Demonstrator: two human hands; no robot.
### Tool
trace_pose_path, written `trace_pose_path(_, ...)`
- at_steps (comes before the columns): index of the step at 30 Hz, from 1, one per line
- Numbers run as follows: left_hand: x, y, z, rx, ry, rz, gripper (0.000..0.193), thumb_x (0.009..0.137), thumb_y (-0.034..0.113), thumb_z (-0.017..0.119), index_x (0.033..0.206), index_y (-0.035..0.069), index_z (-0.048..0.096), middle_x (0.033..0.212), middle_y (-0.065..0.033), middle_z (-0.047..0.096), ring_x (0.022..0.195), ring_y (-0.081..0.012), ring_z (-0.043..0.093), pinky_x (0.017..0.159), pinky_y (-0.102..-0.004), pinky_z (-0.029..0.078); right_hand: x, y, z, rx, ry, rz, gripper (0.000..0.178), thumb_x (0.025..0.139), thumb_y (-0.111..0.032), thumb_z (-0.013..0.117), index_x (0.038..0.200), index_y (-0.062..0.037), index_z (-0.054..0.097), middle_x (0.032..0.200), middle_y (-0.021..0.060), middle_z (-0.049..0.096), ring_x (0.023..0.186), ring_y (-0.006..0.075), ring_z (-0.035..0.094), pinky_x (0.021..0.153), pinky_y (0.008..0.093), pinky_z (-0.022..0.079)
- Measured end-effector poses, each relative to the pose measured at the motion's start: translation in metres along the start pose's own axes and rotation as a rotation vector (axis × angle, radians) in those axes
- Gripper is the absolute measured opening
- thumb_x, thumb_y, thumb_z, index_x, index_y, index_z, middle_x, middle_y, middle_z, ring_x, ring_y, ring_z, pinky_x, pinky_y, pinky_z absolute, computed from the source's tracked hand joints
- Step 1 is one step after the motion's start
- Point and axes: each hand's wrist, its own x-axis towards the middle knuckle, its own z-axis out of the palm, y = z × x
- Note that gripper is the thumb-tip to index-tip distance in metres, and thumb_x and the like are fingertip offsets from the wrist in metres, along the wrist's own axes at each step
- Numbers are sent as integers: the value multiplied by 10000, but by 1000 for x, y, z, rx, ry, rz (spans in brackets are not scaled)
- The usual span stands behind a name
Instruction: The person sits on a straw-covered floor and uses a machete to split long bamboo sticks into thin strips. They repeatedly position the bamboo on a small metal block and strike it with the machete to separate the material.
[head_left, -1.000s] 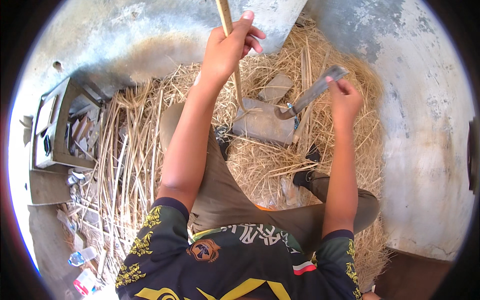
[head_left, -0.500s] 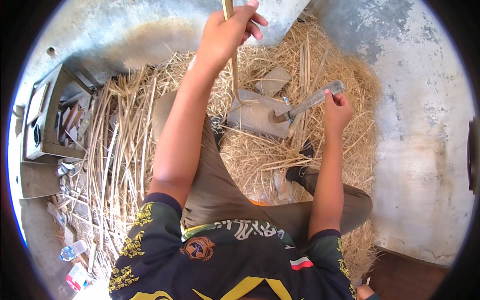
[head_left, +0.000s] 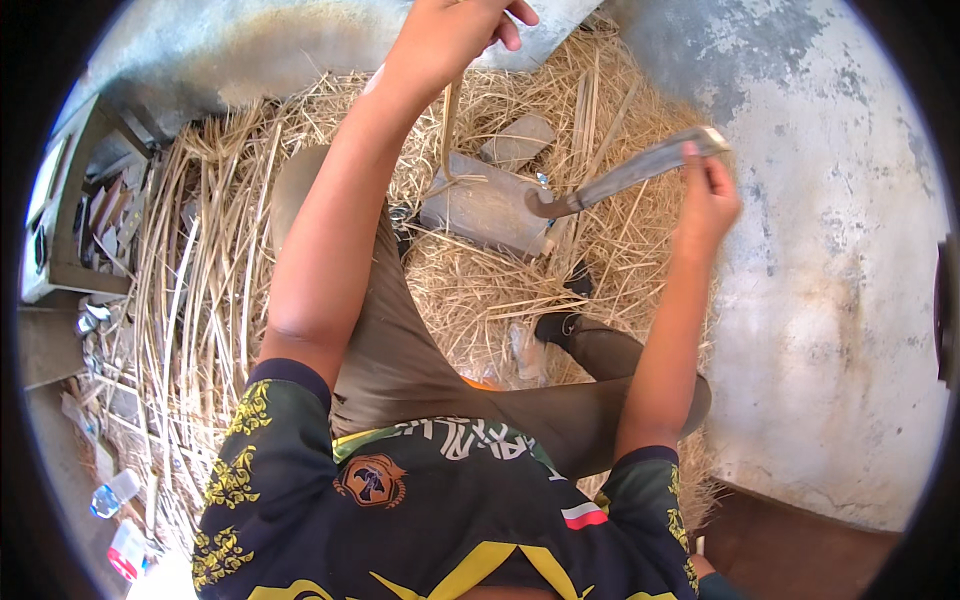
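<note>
My left hand (head_left: 455, 40) is raised at the top edge, partly cut off, with some fingertips apart. It holds a long pale bamboo-like strip (head_left: 450, 115), whose lower end curls onto a grey-brown block (head_left: 485, 210). Farther right, my right hand (head_left: 710, 205) pinches the end of a long grey handle belonging to a hooked knife (head_left: 640, 172). The short, dark, curved blade of this knife hangs over the right part of the block. Between strip and blade there is a gap.
Pale shavings (head_left: 640, 230) surround the block, and a flat stone-like slab (head_left: 518, 142) lies beyond it. Long strips (head_left: 175, 270) are spread at left, beside a wooden frame (head_left: 70, 230). A plastic bottle (head_left: 115, 492) lies at lower left. A stained wall (head_left: 830, 300) stands close on the right.
My right hand has moved right and slightly up with the knife, relative to the block. The whole view has shifted, and my left hand sits higher in the picture.
</note>
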Motion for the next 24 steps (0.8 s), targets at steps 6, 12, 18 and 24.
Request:
trace_pose_path(6, 1, -4, 11, -19, -45, 9, 435, 1040, 364, 524, 828, 25, 695, 613, -23, 613, 564, -106, 540, 571, -253, 421, 61, -98, -48, 91, 193, -330, 215, 830, -205, 833, 887, -25, 732, 768, 23, 673, 617, 33, 501, 576, 198, 357)
trace_pose_path(12, -1, -1, 7, -29, -61, 14, 437, 1044, 364, 517, 835, 24, 695, 610, -24, 612, 566, -106, 543, 576, -255, 425, 15, -46, -11, -183, 350, -265, 208, 901, -249, 775, 927, -45, 738, 795, 48, 688, 735, 119, 590, 666, 298, 485)
trace_pose_path(18, 0, 0, 1, 90, -2, 17, 464, 1047, 386, 500, 838, 23, 700, 597, -17, 581, 575, -112, 522, 572, -269, 426, -35, 76, 41, -260, -94, -54, 244, 907, -209, 741, 833, 20, 704, 682, 32, 613, 643, 109, 516, 669, 290, 432)
trace_pose_path(24, 0, -1, 3, 64, 12, -1, 473, 1045, 396, 499, 839, 24, 707, 590, -17, 570, 566, -116, 506, 564, -275, 416, 3, -27, 10, -190, -120, 22, 228, 867, -283, 799, 883, -57, 768, 718, -1, 659, 625, 99, 523, 652, 282, 432)
